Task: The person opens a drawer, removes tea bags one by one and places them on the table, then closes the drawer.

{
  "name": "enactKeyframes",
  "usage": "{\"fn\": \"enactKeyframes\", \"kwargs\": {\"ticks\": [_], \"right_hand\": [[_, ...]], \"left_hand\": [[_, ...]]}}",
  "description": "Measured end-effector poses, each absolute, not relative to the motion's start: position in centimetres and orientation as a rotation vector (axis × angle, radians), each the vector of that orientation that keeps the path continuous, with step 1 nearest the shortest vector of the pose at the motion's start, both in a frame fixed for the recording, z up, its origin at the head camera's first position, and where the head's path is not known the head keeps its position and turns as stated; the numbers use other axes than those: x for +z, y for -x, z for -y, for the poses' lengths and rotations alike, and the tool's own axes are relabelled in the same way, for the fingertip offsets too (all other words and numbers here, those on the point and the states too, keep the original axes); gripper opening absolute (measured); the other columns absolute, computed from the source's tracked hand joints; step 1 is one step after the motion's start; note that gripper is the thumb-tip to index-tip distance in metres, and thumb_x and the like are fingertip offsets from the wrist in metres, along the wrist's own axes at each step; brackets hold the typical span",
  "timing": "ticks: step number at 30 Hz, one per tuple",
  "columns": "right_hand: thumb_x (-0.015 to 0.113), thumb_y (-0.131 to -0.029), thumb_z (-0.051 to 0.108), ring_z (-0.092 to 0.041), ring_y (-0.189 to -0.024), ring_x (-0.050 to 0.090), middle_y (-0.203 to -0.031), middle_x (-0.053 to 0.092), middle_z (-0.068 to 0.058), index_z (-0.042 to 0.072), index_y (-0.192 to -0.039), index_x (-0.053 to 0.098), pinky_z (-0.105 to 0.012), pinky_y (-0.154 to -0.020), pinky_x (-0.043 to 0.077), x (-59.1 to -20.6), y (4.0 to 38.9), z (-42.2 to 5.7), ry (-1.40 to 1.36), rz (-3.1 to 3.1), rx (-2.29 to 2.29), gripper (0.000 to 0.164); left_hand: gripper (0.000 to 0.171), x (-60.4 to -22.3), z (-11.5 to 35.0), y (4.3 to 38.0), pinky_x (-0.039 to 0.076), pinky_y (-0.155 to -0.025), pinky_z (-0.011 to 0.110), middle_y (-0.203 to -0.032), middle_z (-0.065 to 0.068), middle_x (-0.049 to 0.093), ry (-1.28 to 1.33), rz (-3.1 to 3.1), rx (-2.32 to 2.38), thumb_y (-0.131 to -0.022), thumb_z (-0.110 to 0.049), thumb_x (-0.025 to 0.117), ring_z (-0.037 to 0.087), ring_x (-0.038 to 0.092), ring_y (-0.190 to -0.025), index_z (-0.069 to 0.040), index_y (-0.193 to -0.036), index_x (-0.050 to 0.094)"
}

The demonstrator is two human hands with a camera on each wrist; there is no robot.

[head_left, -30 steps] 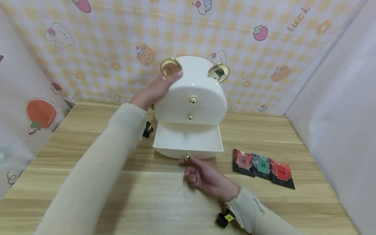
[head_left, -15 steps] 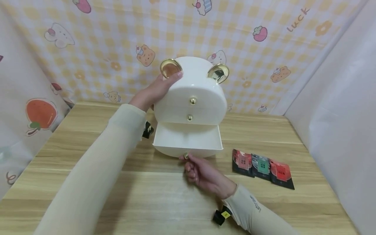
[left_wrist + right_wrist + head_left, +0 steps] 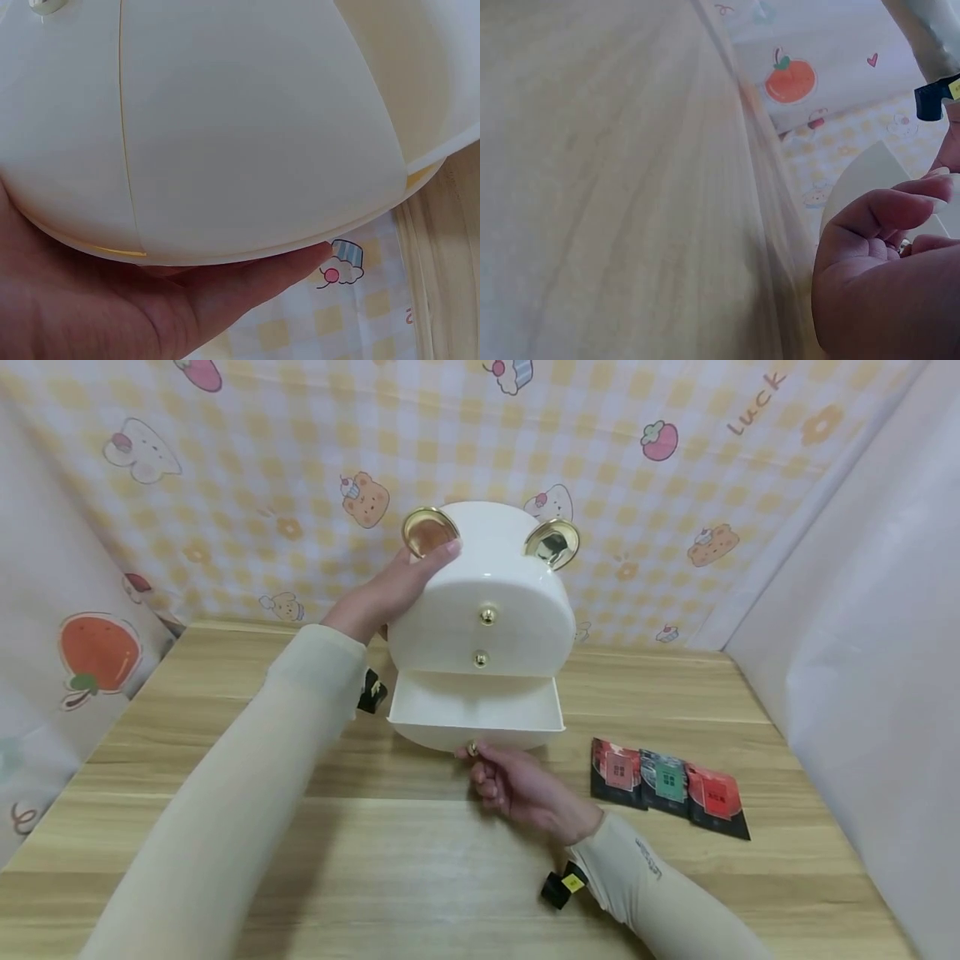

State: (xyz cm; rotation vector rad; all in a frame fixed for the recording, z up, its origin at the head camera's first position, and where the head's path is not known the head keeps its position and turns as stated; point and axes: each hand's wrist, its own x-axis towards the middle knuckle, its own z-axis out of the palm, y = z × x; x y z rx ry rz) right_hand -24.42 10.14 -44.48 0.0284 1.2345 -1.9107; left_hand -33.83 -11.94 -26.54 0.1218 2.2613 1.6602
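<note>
A white storage box [image 3: 480, 631] with round gold ears stands upright at the back of the table. Its bottom drawer [image 3: 476, 706] is pulled out, with no contents visible. My left hand [image 3: 393, 589] rests against the box's left side, thumb on top beside the gold ear [image 3: 431, 533]. In the left wrist view its fingers [image 3: 262, 281] lie straight along the side wall. At the drawer's front my right hand [image 3: 521, 789] pinches the gold knob [image 3: 472, 748] between thumb and index finger, its other fingers curled. In the right wrist view that hand [image 3: 889, 285] mostly hides the knob.
Three flat tea packets [image 3: 669, 787], two red and one green, lie overlapped on the wooden table [image 3: 420, 877] to the right. Above the bottom drawer, two more gold knobs mark the box's front. A checked cloth [image 3: 465, 435] hangs close behind.
The bottom drawer has slid a little inward, and my right hand has moved with its knob toward the box. My left hand keeps its place on the box. The head view has shifted slightly.
</note>
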Motion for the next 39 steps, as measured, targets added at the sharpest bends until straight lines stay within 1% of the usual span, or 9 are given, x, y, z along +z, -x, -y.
{"fn": "enactKeyframes", "kwargs": {"ticks": [7, 12, 16, 20, 26, 32, 39], "right_hand": [[0.045, -0.101, 0.034, -0.003, -0.055, 0.039, -0.069, 0.053, 0.007, 0.007, -0.119, 0.056, -0.017, -0.051, 0.03, -44.6, 25.6, -9.8, -0.023, -1.242, -1.929, 0.034], [0.043, -0.101, 0.033, -0.003, -0.054, 0.04, -0.069, 0.053, 0.007, 0.009, -0.116, 0.057, -0.017, -0.05, 0.03, -44.5, 26.4, -9.6, -0.014, -1.257, -1.921, 0.032], [0.043, -0.101, 0.032, -0.003, -0.054, 0.04, -0.068, 0.052, 0.006, 0.008, -0.116, 0.056, -0.017, -0.05, 0.031, -44.5, 27.0, -9.5, -0.024, -1.268, -1.934, 0.032], [0.043, -0.101, 0.032, -0.003, -0.055, 0.04, -0.069, 0.052, 0.006, 0.007, -0.115, 0.057, -0.017, -0.051, 0.031, -44.7, 27.6, -9.4, -0.034, -1.279, -1.951, 0.032], [0.046, -0.1, 0.034, -0.006, -0.056, 0.039, -0.071, 0.051, 0.004, 0.008, -0.112, 0.059, -0.019, -0.052, 0.03, -45.2, 28.3, -9.1, -0.044, -1.279, -1.976, 0.032], [0.047, -0.1, 0.032, -0.006, -0.056, 0.039, -0.071, 0.05, 0.003, 0.005, -0.114, 0.059, -0.019, -0.052, 0.031, -45.4, 28.8, -8.8, -0.029, -1.275, -1.998, 0.032], [0.05, -0.099, 0.027, -0.003, -0.06, 0.041, -0.074, 0.05, 0.004, 0.002, -0.113, 0.058, -0.015, -0.052, 0.033, -45.1, 29.2, -8.8, -0.034, -1.269, -2.049, 0.03]], "left_hand": [[0.064, -26.4, 11.8, 33.7, 0.054, -0.074, 0.051, -0.112, 0.014, 0.061, -0.114, -2.266, 1.656, -0.093, -0.064, 0.039, 0.028, 0.068, -0.09, -0.034, -0.147, 0.024], [0.066, -26.3, 11.9, 33.6, 0.054, -0.075, 0.052, -0.112, 0.014, 0.06, -0.111, -2.266, 1.649, -0.092, -0.065, 0.04, 0.028, 0.068, -0.091, -0.034, -0.148, 0.023], [0.067, -26.2, 11.9, 33.5, 0.054, -0.075, 0.051, -0.112, 0.014, 0.06, -0.114, -2.267, 1.644, -0.092, -0.065, 0.039, 0.027, 0.068, -0.09, -0.033, -0.149, 0.021], [0.067, -26.3, 11.8, 33.6, 0.054, -0.075, 0.051, -0.109, 0.014, 0.061, -0.126, -2.272, 1.641, -0.092, -0.065, 0.039, 0.027, 0.068, -0.088, -0.032, -0.148, 0.023], [0.066, -26.5, 12.0, 33.7, 0.054, -0.073, 0.053, -0.106, 0.014, 0.063, -0.134, -2.27, 1.643, -0.092, -0.065, 0.04, 0.03, 0.069, -0.086, -0.031, -0.147, 0.027], [0.065, -27.5, 12.6, 34.7, 0.054, -0.068, 0.054, -0.103, 0.016, 0.064, -0.169, -2.284, 1.668, -0.09, -0.068, 0.041, 0.031, 0.07, -0.082, -0.027, -0.141, 0.035], [0.069, -28.3, 12.5, 35.9, 0.054, -0.069, 0.054, -0.105, 0.016, 0.065, -0.184, -2.271, 1.675, -0.085, -0.074, 0.042, 0.033, 0.07, -0.085, -0.031, -0.139, 0.038]]}}
